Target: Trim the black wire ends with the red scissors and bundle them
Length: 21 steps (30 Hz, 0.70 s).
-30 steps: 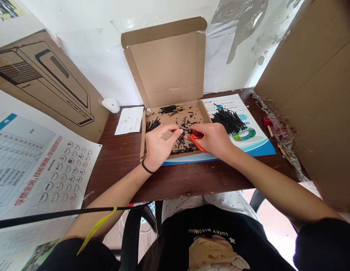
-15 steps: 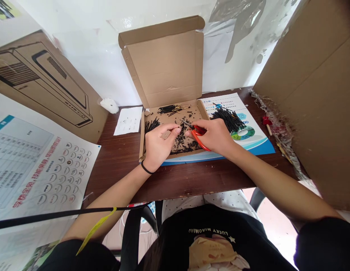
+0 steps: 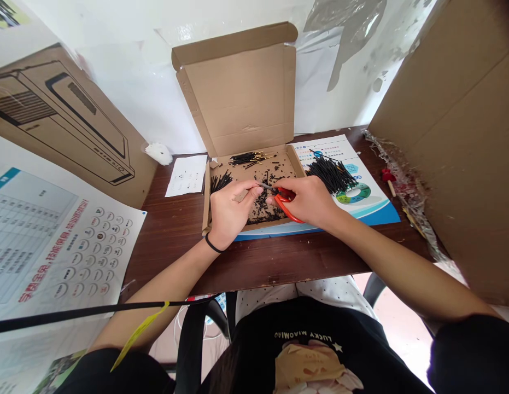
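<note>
Though apart ½ sec ago, red-handled tool [image 3: 284, 208], gripped in R hand [image 3: 311, 200], now at pinched L hand [image 3: 229, 208], contents unclear.

Head-worn view, facing forward and downward, desk [image 3: 254, 260] near

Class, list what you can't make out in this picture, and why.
Head view, all items:
1. What, if anything, the left hand pinches: too small, covered by the hand itself.
2. Part of the red tool: hidden by the right hand.
3. Marks on the paper slip: too small.
4. Far right of the cardboard panel: cut off by the picture's edge.
</note>
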Each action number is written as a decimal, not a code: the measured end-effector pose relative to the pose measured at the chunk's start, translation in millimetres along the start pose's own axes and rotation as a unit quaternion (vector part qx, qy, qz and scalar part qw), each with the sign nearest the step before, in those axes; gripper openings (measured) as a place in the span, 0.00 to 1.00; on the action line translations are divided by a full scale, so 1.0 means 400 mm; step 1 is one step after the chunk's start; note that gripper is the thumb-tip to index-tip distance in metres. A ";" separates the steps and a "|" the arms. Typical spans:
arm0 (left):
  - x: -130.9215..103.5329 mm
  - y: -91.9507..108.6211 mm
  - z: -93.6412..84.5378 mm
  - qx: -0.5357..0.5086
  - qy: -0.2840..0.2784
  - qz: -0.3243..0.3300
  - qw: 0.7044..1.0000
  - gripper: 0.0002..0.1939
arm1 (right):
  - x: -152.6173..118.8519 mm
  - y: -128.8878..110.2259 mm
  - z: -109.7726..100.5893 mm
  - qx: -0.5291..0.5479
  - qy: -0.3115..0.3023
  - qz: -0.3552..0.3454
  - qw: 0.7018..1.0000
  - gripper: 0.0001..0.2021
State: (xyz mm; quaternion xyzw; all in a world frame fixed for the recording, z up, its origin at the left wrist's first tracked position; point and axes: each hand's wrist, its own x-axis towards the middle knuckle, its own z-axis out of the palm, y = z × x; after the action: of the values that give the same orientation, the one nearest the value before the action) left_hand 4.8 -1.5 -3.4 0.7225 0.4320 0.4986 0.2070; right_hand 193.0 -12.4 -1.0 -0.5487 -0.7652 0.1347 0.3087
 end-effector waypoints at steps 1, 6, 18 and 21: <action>0.000 -0.001 0.000 0.001 0.001 0.000 1.000 0.07 | 0.000 0.001 0.000 -0.004 0.002 -0.002 1.000 0.26; 0.000 -0.005 0.001 0.009 0.006 0.008 1.000 0.07 | -0.001 0.002 0.003 -0.024 0.011 -0.012 1.000 0.26; 0.001 -0.007 0.003 0.035 0.010 0.013 0.999 0.06 | 0.000 0.007 0.009 -0.081 0.028 -0.028 0.996 0.29; 0.001 -0.008 0.003 0.041 0.006 0.011 0.999 0.05 | 0.000 0.012 0.012 -0.101 0.035 -0.036 0.994 0.30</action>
State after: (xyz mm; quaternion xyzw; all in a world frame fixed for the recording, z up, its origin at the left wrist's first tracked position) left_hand 4.5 0.9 -6.0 0.7319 0.4452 0.4873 0.1693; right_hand 193.8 -9.9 -7.3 -0.5536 -0.7828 0.0263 0.2831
